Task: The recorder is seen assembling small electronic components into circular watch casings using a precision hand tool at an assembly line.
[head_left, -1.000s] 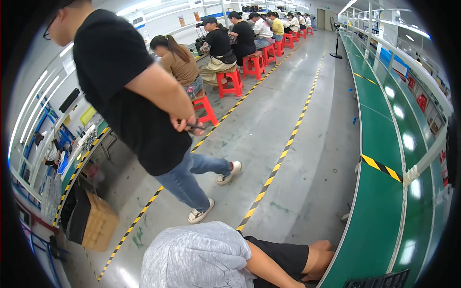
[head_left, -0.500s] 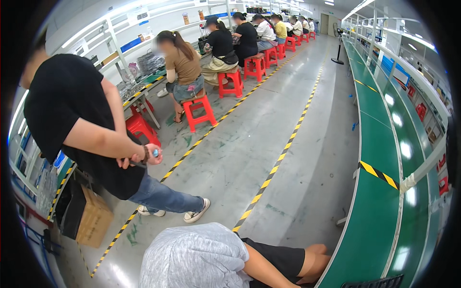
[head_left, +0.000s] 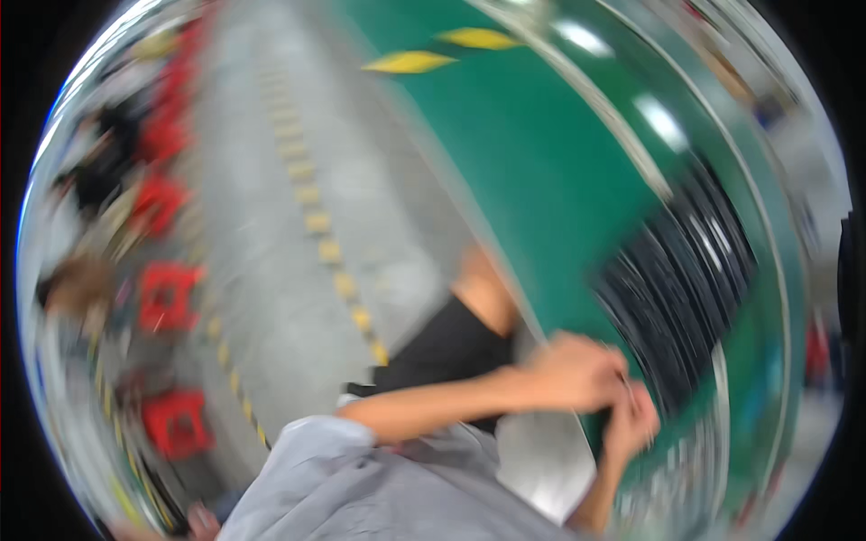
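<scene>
My left hand (head_left: 577,371) and my right hand (head_left: 634,422) meet at the near edge of the green bench. Both look closed, with curled fingers almost touching each other. A thin, small item seems to lie between the fingertips, but blur hides what it is. Just beyond the hands, a black tray-like block of parallel ribs or slats (head_left: 681,284) rests on the green bench surface (head_left: 505,135). Beside my right hand lies a blurred group of pale, shiny pieces (head_left: 677,482) whose kind I cannot make out.
Yellow and black tape (head_left: 410,62) crosses the bench farther off. A pale rail (head_left: 622,113) runs along the bench. Across the grey floor (head_left: 262,343), red stools (head_left: 176,424) and seated people line the left side.
The view has swung right and down, smearing the picture. Both my hands and the ribbed black block have come into sight. The standing person in black is no longer in clear view.
</scene>
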The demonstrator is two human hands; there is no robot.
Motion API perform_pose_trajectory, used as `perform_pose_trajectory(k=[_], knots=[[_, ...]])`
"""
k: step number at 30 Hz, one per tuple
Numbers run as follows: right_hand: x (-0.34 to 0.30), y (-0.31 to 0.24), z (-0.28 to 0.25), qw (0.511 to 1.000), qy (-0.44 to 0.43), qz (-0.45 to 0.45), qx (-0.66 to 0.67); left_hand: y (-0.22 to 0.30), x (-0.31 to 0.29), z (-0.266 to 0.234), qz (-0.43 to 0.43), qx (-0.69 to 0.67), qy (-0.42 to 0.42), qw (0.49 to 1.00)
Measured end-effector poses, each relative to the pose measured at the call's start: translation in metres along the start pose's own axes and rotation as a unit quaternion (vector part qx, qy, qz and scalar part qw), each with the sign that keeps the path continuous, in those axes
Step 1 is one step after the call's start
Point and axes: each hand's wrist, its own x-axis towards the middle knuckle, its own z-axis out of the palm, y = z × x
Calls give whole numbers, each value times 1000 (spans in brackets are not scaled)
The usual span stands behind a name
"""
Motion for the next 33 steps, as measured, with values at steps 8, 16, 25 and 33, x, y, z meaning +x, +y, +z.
perform_pose_trajectory(k=[8,16,25,33], knots=[[2,7,-28,993,-15,-52,102,11,26,40,-30,-63,35,997],[-5,11,-33,997,-18,-14,71,9,21,47,-45,-65,-3,997],[-4,7,-33,997,4,-76,-5,7,22,44,-34,-99,-16,994],[-27,8,-41,958,211,-193,15,3,16,50,1,-49,-19,999]])
